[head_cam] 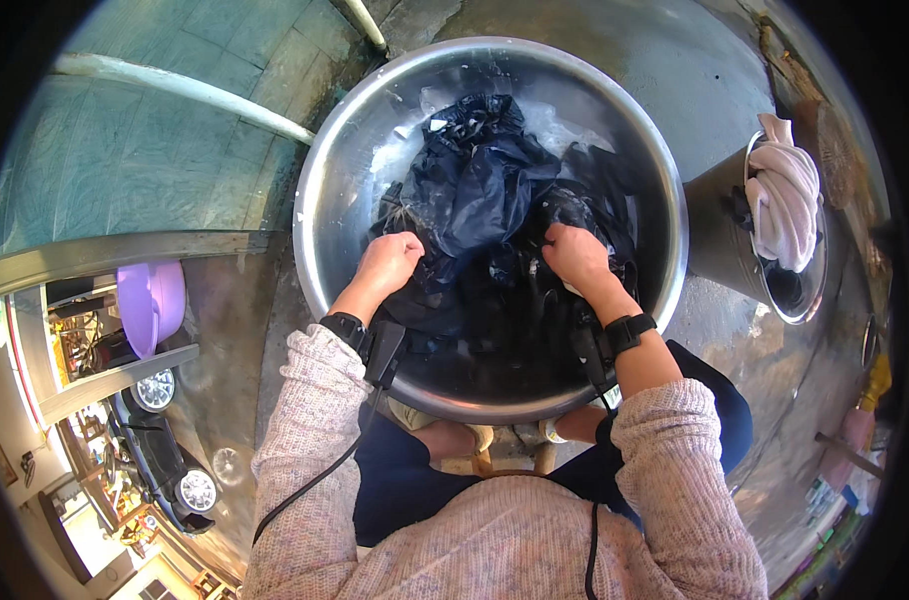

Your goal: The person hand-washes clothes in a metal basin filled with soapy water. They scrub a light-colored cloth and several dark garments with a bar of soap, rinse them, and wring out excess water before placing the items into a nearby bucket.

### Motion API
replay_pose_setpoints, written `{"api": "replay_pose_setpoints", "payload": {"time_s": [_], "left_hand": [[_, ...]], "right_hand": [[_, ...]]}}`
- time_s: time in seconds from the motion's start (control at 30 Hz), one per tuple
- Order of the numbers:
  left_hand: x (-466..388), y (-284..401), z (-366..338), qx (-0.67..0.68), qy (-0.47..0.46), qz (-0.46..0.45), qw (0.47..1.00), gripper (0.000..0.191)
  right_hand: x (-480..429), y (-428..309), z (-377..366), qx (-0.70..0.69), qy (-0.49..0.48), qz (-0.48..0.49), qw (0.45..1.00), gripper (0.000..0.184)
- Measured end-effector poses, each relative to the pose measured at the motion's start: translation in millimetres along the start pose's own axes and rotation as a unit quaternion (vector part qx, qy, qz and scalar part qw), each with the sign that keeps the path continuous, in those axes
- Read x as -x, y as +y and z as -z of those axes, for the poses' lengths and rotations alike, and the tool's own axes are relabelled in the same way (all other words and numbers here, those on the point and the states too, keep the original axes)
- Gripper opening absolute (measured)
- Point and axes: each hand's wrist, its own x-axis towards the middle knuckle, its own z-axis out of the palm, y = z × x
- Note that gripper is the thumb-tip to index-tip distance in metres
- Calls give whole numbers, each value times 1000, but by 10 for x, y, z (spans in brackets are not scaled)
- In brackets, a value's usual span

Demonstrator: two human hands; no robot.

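Note:
A wide stainless steel basin (492, 409) stands before me with dark, wet-looking clothes in it. On the left, my left hand (389, 261) is closed on a bunched edge of a dark blue garment (477, 191); folds run out from the grip. My right hand (577, 253), fingers curled, grips black cloth (567, 202) at the right of the pile. The part inside each fist is hidden. Whitish suds or water (552, 124) show near the far wall of the basin. Straps with black devices sit on both wrists.
To the right stands a metal bucket (724, 217) with a pale pink cloth (784, 199) over its rim. A white pole (184, 90) reaches the basin's left side. A purple plastic basin (154, 304) and a black toy car (158, 450) are at left.

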Motion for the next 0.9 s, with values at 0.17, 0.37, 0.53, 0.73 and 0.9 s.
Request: {"api": "replay_pose_setpoints", "payload": {"time_s": [0.17, 0.37, 0.53, 0.73, 0.9], "left_hand": [[-576, -18, 255, -22, 210, -33, 977, 13], [-1115, 95, 59, -92, 87, -101, 987, 28], [-1660, 91, 23, -202, -79, -162, 963, 60], [-1927, -46, -410, -228, -191, -23, 954, 68], [-1857, -367, -418, -213, -122, -102, 964, 49]], "right_hand": [[-632, -136, 64, -202, 119, 25, 972, 31], [-1047, -576, -331, -36, -27, 5, 999, 55], [-1094, -627, -714, -1, -258, 56, 965, 45], [-1893, -296, -303, 28, 77, 102, 991, 34], [-2178, -231, -220, 184, -18, 62, 981, 38]]}}
